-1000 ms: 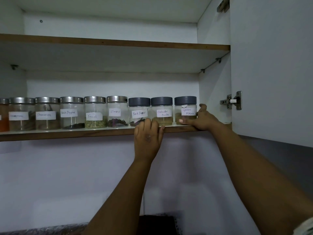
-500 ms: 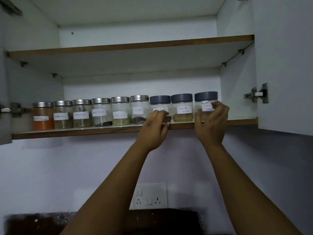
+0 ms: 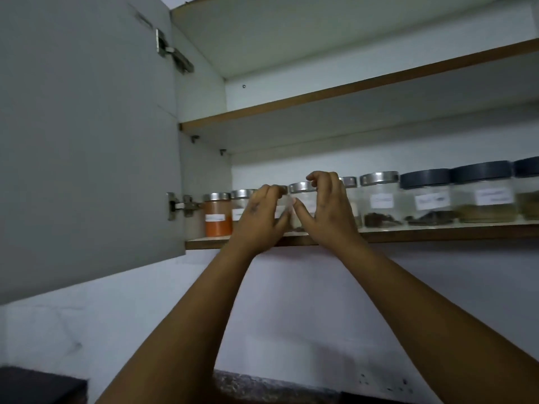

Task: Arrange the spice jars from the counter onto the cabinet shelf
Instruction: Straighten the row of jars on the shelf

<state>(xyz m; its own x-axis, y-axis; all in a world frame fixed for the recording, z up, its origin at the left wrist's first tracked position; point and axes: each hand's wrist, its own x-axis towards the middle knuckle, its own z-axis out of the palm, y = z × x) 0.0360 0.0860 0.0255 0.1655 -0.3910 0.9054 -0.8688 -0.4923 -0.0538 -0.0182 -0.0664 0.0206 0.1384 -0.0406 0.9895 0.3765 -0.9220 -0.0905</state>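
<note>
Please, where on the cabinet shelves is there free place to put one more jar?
The upper shelf shows nothing on its visible part. The lower shelf is crowded: jars stand side by side from the orange jar rightward, and both hands reach in at its left part.

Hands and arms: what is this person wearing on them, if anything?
Nothing shows on them. The left hand and right hand have no gloves, rings or watch, and both forearms are uncovered down to the picture's bottom edge, with no sleeve in view.

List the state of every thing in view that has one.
Left cabinet door: swung open.
Orange spice jar: lidded, upright on the lower shelf.
Dark-lidded jars: closed, upright.
Left hand: raised at jars, grip unclear.
Right hand: fingers curled at jars, grip unclear.
</note>
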